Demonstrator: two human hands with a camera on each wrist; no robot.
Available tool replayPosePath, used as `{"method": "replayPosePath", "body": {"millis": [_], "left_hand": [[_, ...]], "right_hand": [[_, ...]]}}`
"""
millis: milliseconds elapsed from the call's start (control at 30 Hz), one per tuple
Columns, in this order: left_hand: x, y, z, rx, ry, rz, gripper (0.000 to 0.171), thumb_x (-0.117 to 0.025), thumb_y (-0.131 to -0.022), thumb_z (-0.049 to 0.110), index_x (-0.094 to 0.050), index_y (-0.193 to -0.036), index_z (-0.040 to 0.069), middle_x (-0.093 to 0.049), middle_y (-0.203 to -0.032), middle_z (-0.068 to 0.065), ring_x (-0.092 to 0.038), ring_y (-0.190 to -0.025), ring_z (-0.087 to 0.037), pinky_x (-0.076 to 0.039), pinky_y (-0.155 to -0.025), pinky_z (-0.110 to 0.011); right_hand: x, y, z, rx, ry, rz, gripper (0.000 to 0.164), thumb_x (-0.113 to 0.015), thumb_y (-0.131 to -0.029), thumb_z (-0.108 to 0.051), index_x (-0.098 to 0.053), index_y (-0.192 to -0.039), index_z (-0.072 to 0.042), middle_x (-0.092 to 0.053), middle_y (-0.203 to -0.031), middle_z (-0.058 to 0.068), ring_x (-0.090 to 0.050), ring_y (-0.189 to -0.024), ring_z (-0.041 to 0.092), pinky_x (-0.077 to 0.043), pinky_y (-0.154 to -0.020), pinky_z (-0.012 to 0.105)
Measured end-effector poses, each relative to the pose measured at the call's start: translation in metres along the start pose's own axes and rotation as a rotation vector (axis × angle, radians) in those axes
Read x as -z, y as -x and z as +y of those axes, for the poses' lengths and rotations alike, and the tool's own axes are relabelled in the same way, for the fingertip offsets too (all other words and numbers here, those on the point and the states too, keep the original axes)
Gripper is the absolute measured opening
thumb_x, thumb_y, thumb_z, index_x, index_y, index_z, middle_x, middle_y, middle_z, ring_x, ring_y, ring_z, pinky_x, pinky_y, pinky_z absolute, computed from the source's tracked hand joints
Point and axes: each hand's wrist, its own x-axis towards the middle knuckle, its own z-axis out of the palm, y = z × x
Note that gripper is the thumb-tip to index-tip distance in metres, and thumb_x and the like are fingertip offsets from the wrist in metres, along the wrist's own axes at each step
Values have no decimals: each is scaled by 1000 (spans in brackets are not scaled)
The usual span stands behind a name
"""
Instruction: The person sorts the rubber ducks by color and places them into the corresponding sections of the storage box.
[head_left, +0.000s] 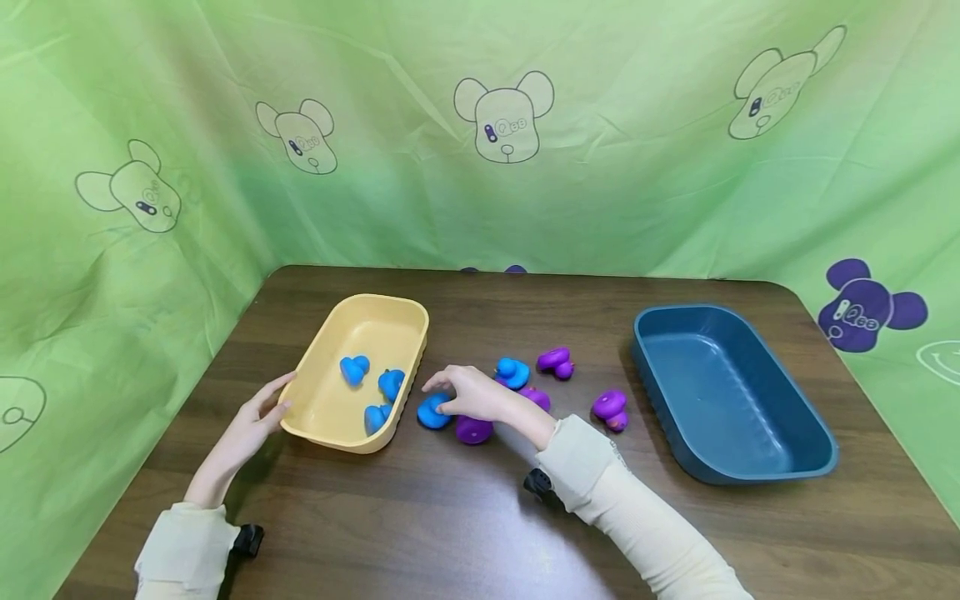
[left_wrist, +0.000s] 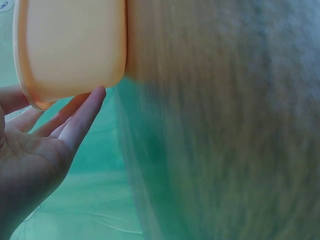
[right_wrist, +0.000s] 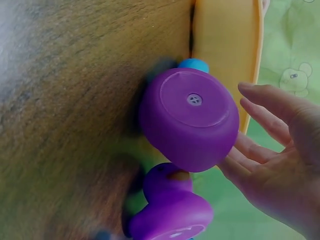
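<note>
My left hand (head_left: 251, 425) is at the left side of a yellow tray (head_left: 384, 308); in the left wrist view its fairly straight fingers (left_wrist: 82, 117) touch the outer wall. Three blue rubber ducks (head_left: 353, 371) lie in this tray. My right hand (head_left: 476, 393) is over a blue rubber duck (head_left: 431, 414) beside the tray, fingers loosely bent. Whether it touches that duck is unclear. Close by its palm is a tipped purple rubber duck (right_wrist: 187, 122), base towards the right wrist camera, mostly hiding the blue one. Another purple duck (right_wrist: 172, 210) lies below it there.
More rubber ducks lie on the brown wooden table (head_left: 360, 517): a blue duck (head_left: 512, 373) behind my right hand, a purple duck (head_left: 556, 362) further right, and another purple duck (head_left: 611, 409) near the deep blue tray (head_left: 712, 479). A green patterned cloth (head_left: 405, 208) hangs behind.
</note>
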Motion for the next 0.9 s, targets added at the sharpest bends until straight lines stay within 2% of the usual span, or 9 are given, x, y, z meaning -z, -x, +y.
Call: {"method": "replayPosePath", "body": {"millis": [133, 167, 300, 367, 400, 667, 900], "left_hand": [[0, 0, 0, -4, 13, -7, 45, -40, -94, 7, -25, -133, -8, -46, -111, -37, -56, -83, -7, -47, -66, -21], [0, 0, 0, -4, 14, -8, 45, -40, -94, 7, -25, -133, -7, -46, -111, -37, -56, -83, -7, -47, -66, -21], [0, -1, -1, -6, 31, -13, 45, -40, -94, 6, -25, -133, -8, -44, -112, -38, -56, -84, -7, -47, -66, -21], [0, -1, -1, -4, 36, -12, 45, -40, -94, 6, -25, -133, -8, -44, -112, -38, -56, -85, -7, -47, -67, -21], [0, -1, -1, -5, 39, -12, 45, -40, -94, 6, -25, -133, -8, -44, -113, -38, -56, -85, -7, -48, -67, -21], [0, 0, 1, 3, 26, -11, 45, -40, -94, 7, -25, -134, -8, -44, -111, -38, -56, -84, -8, -47, -67, -21], [0, 0, 0, 17, 15, -22, 45, -39, -94, 8, -24, -134, -7, -43, -115, -37, -56, -86, -7, -47, -68, -21]], "right_hand": [[-1, -2, 3, -9, -5, -14, 29, -63, -78, -6, -60, -107, 0, -62, -105, 10, -54, -101, 22, -41, -87, 30], [-7, -7, 16, 21, -10, -13, 30, -64, -79, -11, -60, -108, -3, -62, -105, 7, -55, -101, 20, -42, -86, 29], [-8, -8, 19, 29, -17, -23, 29, -63, -79, -11, -61, -107, -2, -62, -105, 8, -55, -101, 20, -42, -86, 29], [-9, -8, 18, 24, -11, -27, 29, -64, -79, -11, -61, -107, -3, -62, -105, 7, -55, -101, 20, -41, -86, 29], [-3, -4, 5, -7, -4, -32, 29, -63, -78, -6, -61, -106, 0, -62, -105, 10, -55, -101, 22, -41, -87, 30], [-6, -5, 6, -30, 12, -37, 29, -64, -77, -5, -61, -105, 0, -63, -104, 10, -55, -100, 22, -42, -86, 29], [-7, -5, 6, -21, 41, -26, 25, -65, -75, -5, -65, -100, -1, -64, -96, 7, -56, -90, 19, -43, -79, 25]]}}
